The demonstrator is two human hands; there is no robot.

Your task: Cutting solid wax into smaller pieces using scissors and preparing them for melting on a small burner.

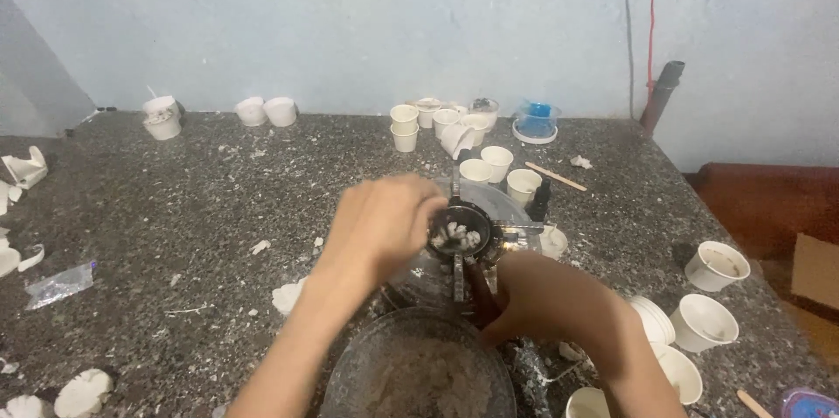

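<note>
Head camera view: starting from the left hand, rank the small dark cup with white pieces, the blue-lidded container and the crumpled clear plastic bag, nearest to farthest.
1. Small dark cup with white pieces: right at the left hand, at its fingertips.
2. Blue-lidded container: up and to the right, by the wall.
3. Crumpled clear plastic bag: far to the left, near the table edge.
</note>
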